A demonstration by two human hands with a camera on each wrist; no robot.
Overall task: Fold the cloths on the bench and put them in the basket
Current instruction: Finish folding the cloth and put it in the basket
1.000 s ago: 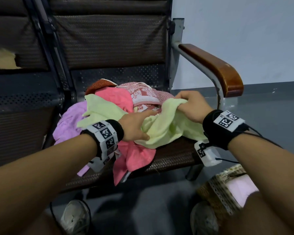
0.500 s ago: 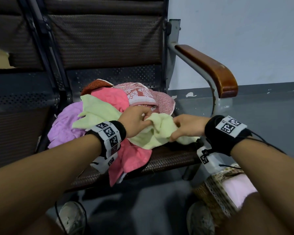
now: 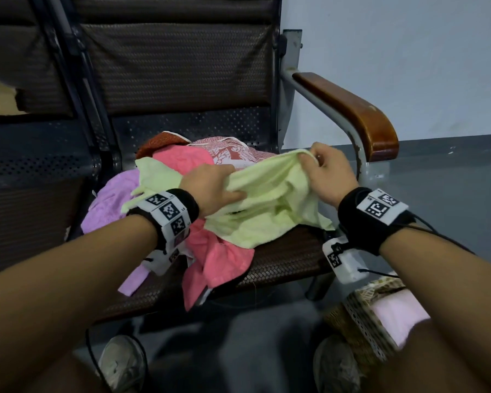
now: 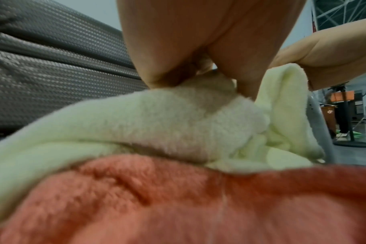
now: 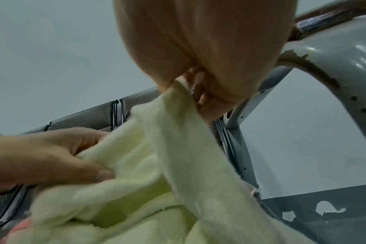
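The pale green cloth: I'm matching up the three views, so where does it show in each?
Head: pale green cloth at centre, stretched between both hands, atop the pile.
Left wrist: across the middle, over the coral cloth.
Right wrist: lower centre, hanging from the fingers.
Shared landmark: the grey armrest post.

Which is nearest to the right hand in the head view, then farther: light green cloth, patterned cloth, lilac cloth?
1. Light green cloth: pinched by the right hand.
2. Patterned cloth: just left of it, at the seat's back.
3. Lilac cloth: far left of the pile.
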